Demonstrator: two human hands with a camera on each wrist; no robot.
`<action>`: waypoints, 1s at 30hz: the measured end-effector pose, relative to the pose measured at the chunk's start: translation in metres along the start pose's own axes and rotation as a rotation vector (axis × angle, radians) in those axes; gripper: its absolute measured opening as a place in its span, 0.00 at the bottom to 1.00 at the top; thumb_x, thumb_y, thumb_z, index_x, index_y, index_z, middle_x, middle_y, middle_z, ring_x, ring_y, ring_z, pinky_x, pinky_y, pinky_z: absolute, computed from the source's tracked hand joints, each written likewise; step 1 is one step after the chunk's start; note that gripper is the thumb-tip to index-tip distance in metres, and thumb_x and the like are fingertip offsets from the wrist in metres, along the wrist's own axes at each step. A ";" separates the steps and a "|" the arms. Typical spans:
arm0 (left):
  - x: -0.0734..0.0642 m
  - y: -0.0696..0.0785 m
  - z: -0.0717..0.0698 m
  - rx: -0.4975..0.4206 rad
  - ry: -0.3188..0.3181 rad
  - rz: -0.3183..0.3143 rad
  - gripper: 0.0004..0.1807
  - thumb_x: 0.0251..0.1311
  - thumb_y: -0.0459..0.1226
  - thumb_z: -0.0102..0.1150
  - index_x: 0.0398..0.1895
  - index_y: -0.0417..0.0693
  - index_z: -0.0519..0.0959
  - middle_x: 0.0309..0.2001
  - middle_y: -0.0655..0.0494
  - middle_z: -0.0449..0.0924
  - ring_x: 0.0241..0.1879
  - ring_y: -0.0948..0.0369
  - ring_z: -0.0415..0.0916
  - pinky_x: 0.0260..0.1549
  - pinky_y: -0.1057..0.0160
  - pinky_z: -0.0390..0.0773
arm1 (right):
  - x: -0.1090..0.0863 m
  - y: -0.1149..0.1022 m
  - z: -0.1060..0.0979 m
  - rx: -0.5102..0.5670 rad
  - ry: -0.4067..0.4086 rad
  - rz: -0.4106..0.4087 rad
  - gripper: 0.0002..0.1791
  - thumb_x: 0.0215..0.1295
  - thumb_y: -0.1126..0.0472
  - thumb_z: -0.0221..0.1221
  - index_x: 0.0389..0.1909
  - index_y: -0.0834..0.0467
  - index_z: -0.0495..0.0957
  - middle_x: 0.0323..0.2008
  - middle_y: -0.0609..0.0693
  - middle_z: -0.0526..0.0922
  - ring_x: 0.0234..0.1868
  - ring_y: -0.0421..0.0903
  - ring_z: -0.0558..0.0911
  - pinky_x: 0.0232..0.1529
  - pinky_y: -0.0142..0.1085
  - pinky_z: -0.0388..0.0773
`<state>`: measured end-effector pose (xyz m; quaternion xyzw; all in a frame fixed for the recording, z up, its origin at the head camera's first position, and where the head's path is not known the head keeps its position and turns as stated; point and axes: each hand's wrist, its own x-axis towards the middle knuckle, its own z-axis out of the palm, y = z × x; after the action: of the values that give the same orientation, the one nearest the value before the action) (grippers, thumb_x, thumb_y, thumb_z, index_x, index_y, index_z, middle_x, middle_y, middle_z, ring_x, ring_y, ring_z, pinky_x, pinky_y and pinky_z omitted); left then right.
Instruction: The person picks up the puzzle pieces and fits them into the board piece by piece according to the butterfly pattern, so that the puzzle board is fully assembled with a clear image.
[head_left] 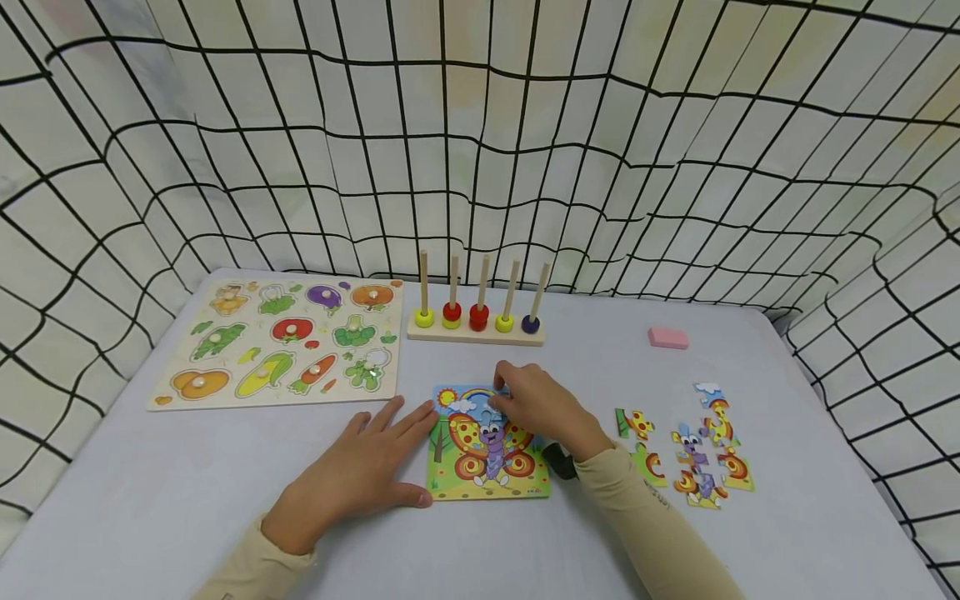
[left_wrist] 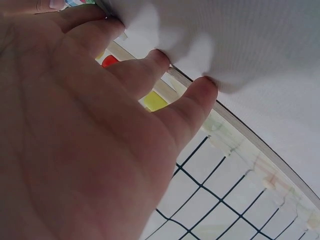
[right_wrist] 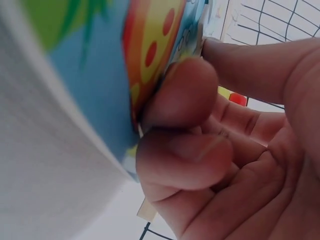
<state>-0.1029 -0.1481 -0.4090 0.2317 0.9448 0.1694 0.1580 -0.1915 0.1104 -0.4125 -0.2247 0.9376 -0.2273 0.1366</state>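
A square butterfly puzzle board [head_left: 491,482] lies on the white table in front of me. My left hand [head_left: 367,467] is spread flat beside it, with index finger and thumb tips at its left edge. In the left wrist view, the straight fingers [left_wrist: 187,107] rest on the table. Over the board's upper right part, my right hand [head_left: 543,408] has curled fingers and seems to pinch a small puzzle piece [right_wrist: 202,30] between thumb and fingers. The piece is mostly hidden, and the curled fingertips [right_wrist: 185,92] touch the board's printed face.
Several loose puzzle pieces [head_left: 705,487] lie to the right. Behind them is a pink block [head_left: 668,337]. A bead-peg stand [head_left: 476,336] stands behind the board, a vegetable knob puzzle [head_left: 247,392] at the left. Black netting [head_left: 465,137] rises around the table's back and sides.
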 end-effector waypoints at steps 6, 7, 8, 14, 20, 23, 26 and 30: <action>0.001 0.001 0.001 -0.001 0.002 0.006 0.58 0.55 0.59 0.80 0.85 0.49 0.63 0.85 0.53 0.57 0.82 0.36 0.48 0.72 0.24 0.54 | 0.000 -0.002 -0.001 -0.009 -0.009 0.039 0.11 0.76 0.58 0.68 0.47 0.59 0.77 0.34 0.49 0.81 0.29 0.45 0.78 0.28 0.35 0.76; 0.001 0.001 0.001 0.001 0.003 0.005 0.58 0.55 0.59 0.80 0.85 0.49 0.63 0.85 0.53 0.57 0.82 0.36 0.48 0.72 0.25 0.54 | 0.000 -0.002 -0.001 -0.012 -0.008 0.040 0.11 0.76 0.58 0.68 0.47 0.59 0.77 0.34 0.49 0.81 0.29 0.45 0.78 0.28 0.35 0.75; 0.001 0.001 0.001 0.002 0.003 0.004 0.58 0.55 0.59 0.80 0.85 0.49 0.63 0.85 0.54 0.57 0.82 0.36 0.47 0.72 0.25 0.53 | 0.000 -0.002 -0.001 -0.014 -0.009 0.042 0.11 0.76 0.57 0.68 0.47 0.59 0.77 0.33 0.49 0.81 0.29 0.45 0.78 0.28 0.35 0.75; 0.003 0.001 0.002 0.012 0.006 0.006 0.58 0.55 0.59 0.79 0.85 0.49 0.62 0.85 0.54 0.56 0.83 0.37 0.47 0.73 0.26 0.53 | 0.000 -0.002 -0.002 -0.020 -0.003 0.060 0.13 0.75 0.57 0.69 0.47 0.59 0.77 0.32 0.49 0.80 0.28 0.44 0.77 0.27 0.34 0.75; 0.003 0.000 0.002 0.015 0.002 -0.001 0.58 0.56 0.59 0.79 0.85 0.48 0.62 0.85 0.54 0.55 0.83 0.37 0.46 0.73 0.26 0.52 | -0.003 -0.001 -0.004 -0.036 0.007 0.031 0.13 0.75 0.56 0.68 0.48 0.59 0.77 0.32 0.48 0.81 0.28 0.43 0.77 0.28 0.34 0.75; 0.002 0.000 0.001 0.015 -0.003 -0.007 0.58 0.56 0.59 0.79 0.85 0.48 0.62 0.85 0.53 0.55 0.83 0.36 0.46 0.73 0.25 0.52 | -0.007 0.000 -0.009 -0.040 0.018 0.016 0.13 0.76 0.55 0.68 0.49 0.59 0.78 0.30 0.47 0.81 0.27 0.43 0.77 0.28 0.35 0.75; 0.001 0.000 0.001 0.009 -0.005 -0.013 0.58 0.56 0.59 0.79 0.85 0.48 0.62 0.85 0.53 0.55 0.83 0.36 0.46 0.73 0.25 0.51 | -0.012 0.002 -0.015 -0.045 0.038 0.019 0.13 0.76 0.55 0.67 0.50 0.59 0.79 0.28 0.46 0.80 0.27 0.43 0.77 0.28 0.35 0.75; 0.001 0.000 0.000 0.003 -0.003 -0.010 0.58 0.56 0.58 0.79 0.85 0.48 0.62 0.85 0.52 0.56 0.82 0.36 0.46 0.73 0.25 0.51 | -0.021 0.011 -0.023 -0.048 0.056 0.053 0.13 0.76 0.54 0.67 0.51 0.59 0.79 0.27 0.46 0.78 0.27 0.44 0.76 0.28 0.35 0.75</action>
<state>-0.1038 -0.1473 -0.4093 0.2274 0.9460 0.1667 0.1597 -0.1854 0.1374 -0.3949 -0.1968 0.9519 -0.2072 0.1107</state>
